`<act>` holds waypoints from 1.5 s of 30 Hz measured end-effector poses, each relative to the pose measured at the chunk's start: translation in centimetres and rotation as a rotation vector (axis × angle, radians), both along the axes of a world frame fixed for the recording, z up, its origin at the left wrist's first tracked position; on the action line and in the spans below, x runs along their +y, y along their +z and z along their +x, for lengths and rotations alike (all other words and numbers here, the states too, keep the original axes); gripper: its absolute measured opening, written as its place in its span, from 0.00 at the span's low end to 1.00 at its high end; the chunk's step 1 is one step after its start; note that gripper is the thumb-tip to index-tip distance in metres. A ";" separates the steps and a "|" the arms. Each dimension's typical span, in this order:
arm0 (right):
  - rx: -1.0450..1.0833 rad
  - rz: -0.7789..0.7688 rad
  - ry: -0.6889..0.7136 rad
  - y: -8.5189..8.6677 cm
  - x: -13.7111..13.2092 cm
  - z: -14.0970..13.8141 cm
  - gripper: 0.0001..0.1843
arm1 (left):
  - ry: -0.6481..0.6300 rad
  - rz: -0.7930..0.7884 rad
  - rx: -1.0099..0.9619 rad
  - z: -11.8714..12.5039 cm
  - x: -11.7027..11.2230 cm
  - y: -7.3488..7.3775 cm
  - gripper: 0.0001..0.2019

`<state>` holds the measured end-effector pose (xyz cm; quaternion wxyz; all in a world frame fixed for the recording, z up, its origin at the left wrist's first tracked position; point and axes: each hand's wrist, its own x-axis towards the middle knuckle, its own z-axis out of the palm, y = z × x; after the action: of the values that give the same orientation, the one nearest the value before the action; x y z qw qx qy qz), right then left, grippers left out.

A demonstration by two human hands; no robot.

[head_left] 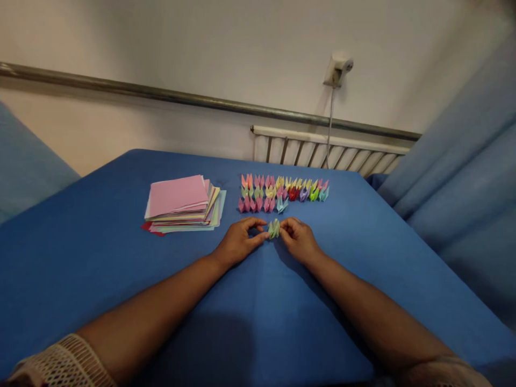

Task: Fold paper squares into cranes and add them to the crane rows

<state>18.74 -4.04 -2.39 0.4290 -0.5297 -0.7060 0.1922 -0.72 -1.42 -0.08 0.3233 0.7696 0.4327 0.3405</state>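
Two bare forearms are reaching away from the near edge of the table (100, 258), which is wearing a blue cloth. A netted cream cuff (64, 363) is showing at the near left corner.

Toward the far left of the table, a stack of coloured paper sheets (181, 207) is lying flat, with a pink sheet on top and the lower sheets fanning out a little at the edges.

Just right of the stack and nearer the middle of the table, the left hand (237, 242) is resting on the cloth. Its thumb and forefinger are closing in on the left side of a pale green folded piece (274, 228). That piece is sitting near the middle of the table, between the two hands and touching both.

Behind it, toward the far edge, rows of small folded paper pieces (284, 192) are standing side by side in pink, yellow, red, green and blue, well apart from the hands.

The right hand (300, 241) is pinching the right side of the green piece with its fingertips, knuckles up.

Beyond the far right corner a white radiator (326, 150) is running along the wall, with a small wall box (337, 69) above it. A blue curtain (463, 161) is hanging past the right edge.
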 end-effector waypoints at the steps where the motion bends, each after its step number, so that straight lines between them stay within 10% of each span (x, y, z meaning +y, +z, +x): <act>1: 0.005 -0.002 0.013 0.0 -0.1 -0.2 0.05 | -0.004 0.012 0.014 0.0 0.0 0.0 0.15; 45: -0.108 0.050 0.034 0.2 0.6 2.3 0.04 | -0.086 -0.070 0.072 -0.6 0.6 -0.8 0.14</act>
<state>21.02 -3.46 -2.21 0.4000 -0.5164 -0.7416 0.1529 -1.33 -0.81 -0.87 0.3485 0.7875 0.4223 0.2829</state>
